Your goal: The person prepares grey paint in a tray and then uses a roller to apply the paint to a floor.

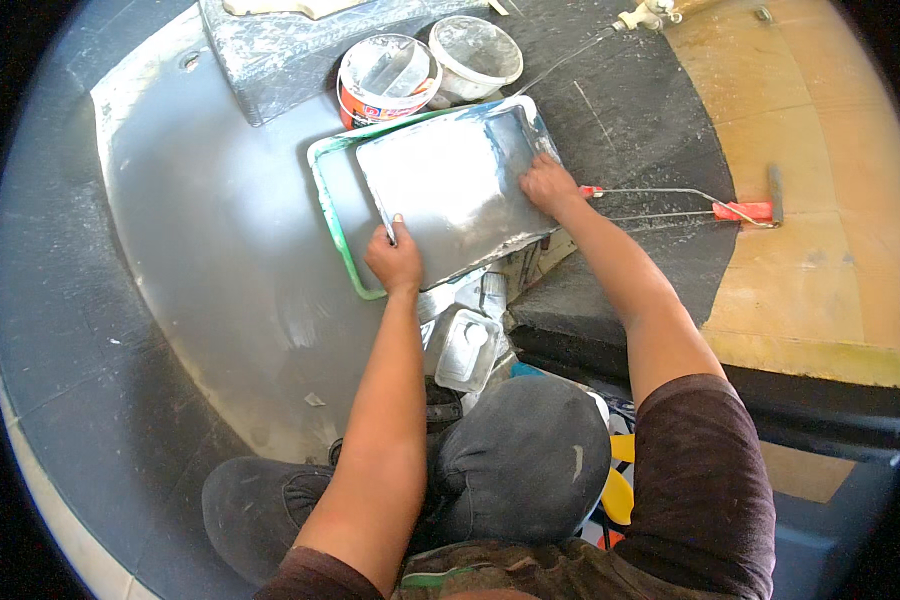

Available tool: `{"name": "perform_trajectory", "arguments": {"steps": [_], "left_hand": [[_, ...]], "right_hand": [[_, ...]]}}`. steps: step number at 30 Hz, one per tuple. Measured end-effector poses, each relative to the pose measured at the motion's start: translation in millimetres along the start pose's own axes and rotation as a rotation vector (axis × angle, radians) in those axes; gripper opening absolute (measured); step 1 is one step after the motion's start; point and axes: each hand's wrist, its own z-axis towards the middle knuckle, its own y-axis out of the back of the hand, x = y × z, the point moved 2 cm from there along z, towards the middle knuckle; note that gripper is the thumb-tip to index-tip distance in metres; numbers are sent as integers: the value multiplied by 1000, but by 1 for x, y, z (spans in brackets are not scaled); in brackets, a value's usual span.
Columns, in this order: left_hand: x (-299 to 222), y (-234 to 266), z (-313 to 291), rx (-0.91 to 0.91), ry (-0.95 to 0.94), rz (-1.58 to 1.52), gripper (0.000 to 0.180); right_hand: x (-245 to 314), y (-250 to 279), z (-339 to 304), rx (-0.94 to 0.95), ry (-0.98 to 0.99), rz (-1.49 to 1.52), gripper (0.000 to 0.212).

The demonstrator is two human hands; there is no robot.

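Observation:
A shallow paint tray [450, 170] with a shiny pale grey inside and smeared edges lies tilted in front of me. My left hand [395, 260] grips its near left edge, thumb on top. At its right side, my right hand [550, 186] is closed on the rim, fingers curled and partly hidden. Beneath it, a second tray with a green rim [342, 245] sticks out along the left and far sides. Just right of my right hand, a thin wire roller frame [650, 190] lies on the dark surface, touching or apart I cannot tell.
Behind the trays stand a red and white bucket [385, 85] with a flat tool inside and a whitish tub [478, 58]. A red-handled roller [755, 211] lies right. A clear plastic container [467, 350] sits near my knee [525, 460]. A dark block [280, 50] stands far left.

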Motion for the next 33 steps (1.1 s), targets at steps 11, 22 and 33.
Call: {"name": "perform_trajectory", "arguments": {"steps": [11,22,33], "left_hand": [[6,-1,7,-13,30,-29,40],[6,-4,3,-12,39,14,36],[4,2,7,-37,-72,-13,33]], "right_hand": [[2,-2,-47,316,-23,233,21],[55,7,-39,260,-347,516,21],[93,79,-66,-150,-711,1255,25]]}}
